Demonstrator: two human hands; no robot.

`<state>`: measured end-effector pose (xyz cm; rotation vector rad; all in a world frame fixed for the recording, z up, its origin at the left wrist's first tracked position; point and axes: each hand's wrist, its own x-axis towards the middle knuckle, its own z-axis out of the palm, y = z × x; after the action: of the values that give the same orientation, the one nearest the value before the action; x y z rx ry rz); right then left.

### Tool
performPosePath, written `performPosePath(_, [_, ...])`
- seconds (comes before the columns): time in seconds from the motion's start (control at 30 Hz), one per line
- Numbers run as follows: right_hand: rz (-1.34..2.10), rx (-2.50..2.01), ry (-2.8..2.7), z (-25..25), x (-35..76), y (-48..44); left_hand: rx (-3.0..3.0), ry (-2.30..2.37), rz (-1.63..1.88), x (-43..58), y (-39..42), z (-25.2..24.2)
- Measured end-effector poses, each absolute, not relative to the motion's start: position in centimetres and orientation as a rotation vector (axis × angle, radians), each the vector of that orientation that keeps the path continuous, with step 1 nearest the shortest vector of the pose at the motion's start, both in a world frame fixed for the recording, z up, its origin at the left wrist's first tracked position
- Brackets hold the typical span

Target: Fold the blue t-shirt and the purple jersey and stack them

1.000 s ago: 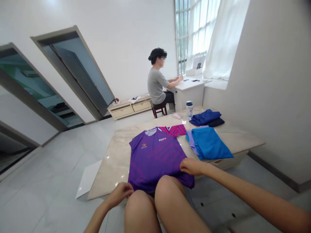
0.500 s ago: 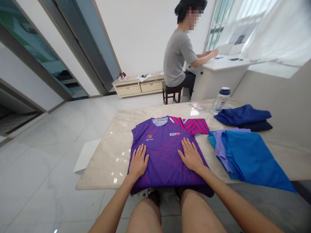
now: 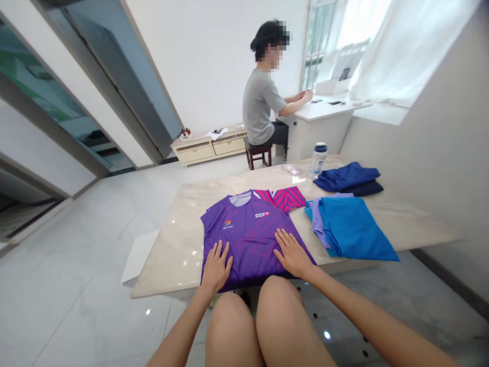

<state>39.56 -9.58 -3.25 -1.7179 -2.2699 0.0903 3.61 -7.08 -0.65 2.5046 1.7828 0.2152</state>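
Note:
A purple sports shirt [image 3: 248, 229] lies spread flat on the marble table [image 3: 179, 244] in front of me. My left hand [image 3: 216, 265] rests flat on its lower left part, fingers spread. My right hand [image 3: 292, 253] lies flat on its lower right part, fingers apart. A pink striped garment [image 3: 284, 197] pokes out from under the shirt's far right corner. My bare knees show below the table's near edge.
A blue and lilac pile of clothes [image 3: 349, 229] lies to the right, with a dark blue folded pile [image 3: 347, 178] and a bottle [image 3: 318, 159] behind it. A person in a grey top [image 3: 263, 109] sits at a white desk [image 3: 321, 122] farther back. A white sheet [image 3: 139, 255] lies on the floor at left.
A second ago my hands held the shirt's bottom hem at the table edge. They then moved onto the shirt and lie flat, now nearer its lower edge than half a second ago.

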Motion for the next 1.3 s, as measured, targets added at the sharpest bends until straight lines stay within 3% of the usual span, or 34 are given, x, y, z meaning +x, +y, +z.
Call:
performPosePath(0.13, [0.140,-1.615,-2.269,-2.0,40.1,-13.1,2.545,1.686,0.081,2.1,-9.0,0.6])
performPosePath(0.37, [0.261,-1.692,-2.430,2.3,41.0,-19.1,2.253,1.725,-0.241,2.0,-12.5,7.3])
performPosePath(0.63, [0.432,-1.841,-2.312,0.9,43.4,-26.2,2.149,1.759,0.139,-0.4,-16.8,8.8])
performPosePath(0.97, [0.270,-1.971,-2.070,5.7,39.1,-12.0,1.860,2.090,0.352,-3.9,-9.1,7.7])
performPosePath(1.3, [0.209,-1.930,-2.263,0.1,37.3,-6.2,1.727,2.236,0.515,-6.4,-0.7,3.1])
